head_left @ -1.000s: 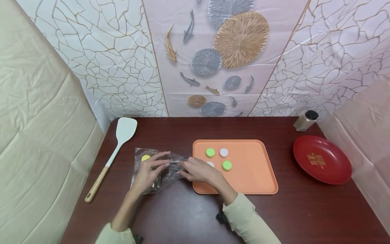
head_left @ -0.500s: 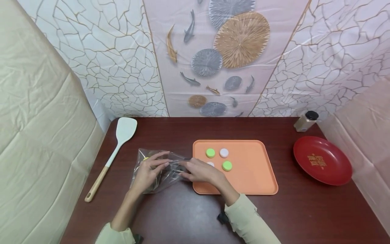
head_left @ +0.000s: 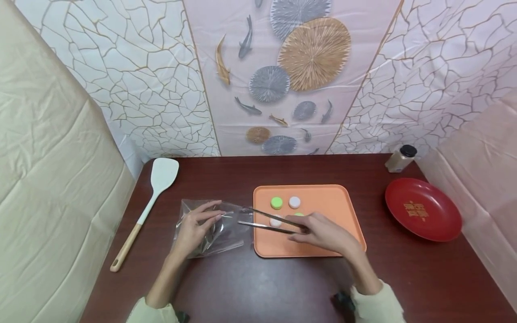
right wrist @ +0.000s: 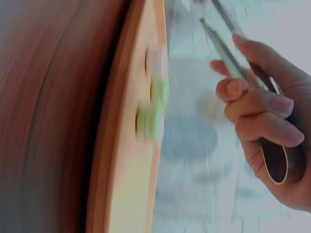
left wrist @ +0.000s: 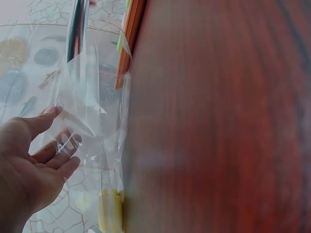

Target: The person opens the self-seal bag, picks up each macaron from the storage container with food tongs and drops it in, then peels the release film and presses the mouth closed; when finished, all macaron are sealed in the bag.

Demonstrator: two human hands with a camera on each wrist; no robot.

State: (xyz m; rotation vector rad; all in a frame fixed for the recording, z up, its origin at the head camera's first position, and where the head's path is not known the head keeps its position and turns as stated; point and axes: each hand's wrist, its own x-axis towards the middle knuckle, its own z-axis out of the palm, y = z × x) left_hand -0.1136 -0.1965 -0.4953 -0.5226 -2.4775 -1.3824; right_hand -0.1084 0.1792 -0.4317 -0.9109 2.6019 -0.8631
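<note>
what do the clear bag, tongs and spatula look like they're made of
Clear bag: glossy plastic, showing bright creases. Tongs: probably steel, with a silvery gleam. Spatula: smooth opaque white head, perhaps silicone; matte tan grip, likely wood by its colour.

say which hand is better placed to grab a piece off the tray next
Probably the right hand: it holds the tongs over the orange tray, while the left hand is at the plastic bag.

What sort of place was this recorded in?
Likely a staged tabletop booth, not a working kitchen: a printed backdrop hangs directly behind the table, a cream cloth panel closes in its left side, and a spatula and red plate lie apart on top.
</note>
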